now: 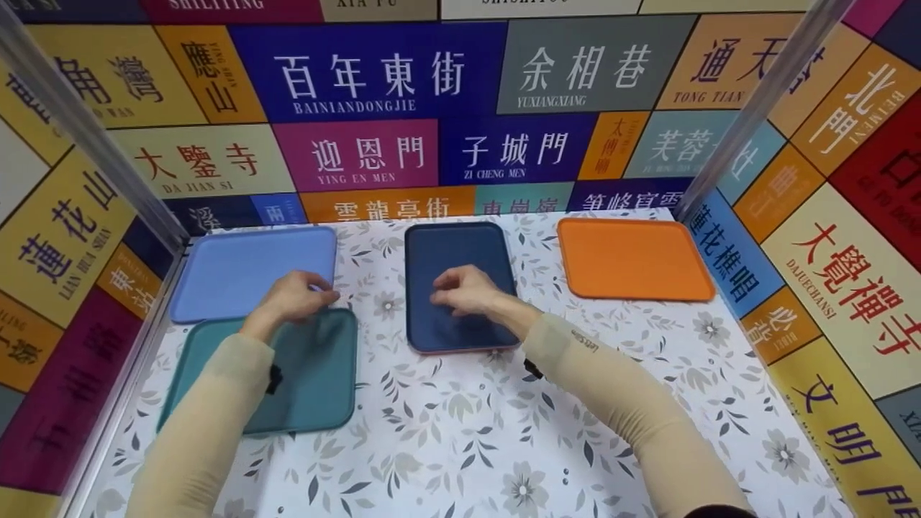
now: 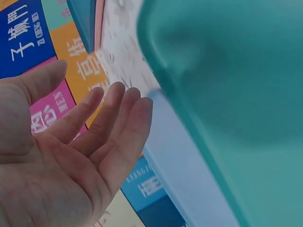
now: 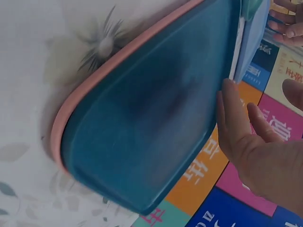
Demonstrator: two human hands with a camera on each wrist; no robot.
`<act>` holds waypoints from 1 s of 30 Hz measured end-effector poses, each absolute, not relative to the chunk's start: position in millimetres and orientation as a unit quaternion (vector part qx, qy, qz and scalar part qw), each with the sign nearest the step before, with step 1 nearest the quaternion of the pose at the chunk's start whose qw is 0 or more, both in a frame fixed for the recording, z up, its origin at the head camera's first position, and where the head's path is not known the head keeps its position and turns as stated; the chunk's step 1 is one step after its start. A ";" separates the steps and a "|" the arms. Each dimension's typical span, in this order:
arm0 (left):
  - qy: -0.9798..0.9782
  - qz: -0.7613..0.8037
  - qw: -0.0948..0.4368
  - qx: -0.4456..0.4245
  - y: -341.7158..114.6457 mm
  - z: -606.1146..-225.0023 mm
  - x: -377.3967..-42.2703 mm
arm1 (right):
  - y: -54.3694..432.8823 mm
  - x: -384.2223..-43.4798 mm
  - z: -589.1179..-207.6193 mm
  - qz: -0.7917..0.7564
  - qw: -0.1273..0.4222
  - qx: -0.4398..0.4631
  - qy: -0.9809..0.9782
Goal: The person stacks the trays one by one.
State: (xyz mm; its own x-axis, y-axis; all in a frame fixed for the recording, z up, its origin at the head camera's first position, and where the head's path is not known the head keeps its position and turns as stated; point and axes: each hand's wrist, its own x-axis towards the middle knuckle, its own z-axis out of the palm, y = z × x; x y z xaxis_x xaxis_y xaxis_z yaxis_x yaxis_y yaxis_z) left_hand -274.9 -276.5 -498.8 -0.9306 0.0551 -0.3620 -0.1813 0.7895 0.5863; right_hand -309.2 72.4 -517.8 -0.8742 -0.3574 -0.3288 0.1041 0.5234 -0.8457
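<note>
My left hand [image 1: 295,296] hovers over the border between the teal green tray [image 1: 316,403] and the periwinkle blue tray [image 1: 245,262], fingers loosely bent around nothing. In the left wrist view, the fingers [image 2: 113,118] are spread and the palm holds nothing. Above the dark blue tray [image 1: 460,248] is my right hand [image 1: 468,291], relaxed and apart from it. A pink tray [image 3: 85,87] lies beneath the dark blue one, its rim showing along the edge in the right wrist view. The teal green tray overlaps the near edge of the periwinkle one.
An orange tray [image 1: 637,259] lies at the right rear. A white cloth [image 1: 446,446] with grey leaves and flowers covers the table. Panels [image 1: 360,155] printed with colourful place names enclose the back and both sides, with clear strips at the corners.
</note>
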 end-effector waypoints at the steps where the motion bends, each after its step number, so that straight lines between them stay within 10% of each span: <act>1: 0.929 0.320 0.184 -0.032 -281.8 -498.7 -273.0 | 69.4 -306.7 -518.2 -0.488 0.242 -0.077 0.835; 30: 0.939 0.277 0.112 -0.168 -412.8 -539.9 -212.5 | -33.7 -229.1 -553.8 -0.586 0.335 -0.030 0.737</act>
State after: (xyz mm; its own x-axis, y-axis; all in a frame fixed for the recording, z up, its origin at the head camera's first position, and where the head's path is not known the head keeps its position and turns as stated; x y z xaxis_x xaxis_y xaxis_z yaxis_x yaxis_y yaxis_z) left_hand -212.5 -412.8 -539.9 -0.9186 -0.2535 -0.3033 -0.3775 0.7901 0.4829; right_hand -229.1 -33.7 -553.8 -0.7735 -0.4366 -0.4595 0.3490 0.3118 -0.8837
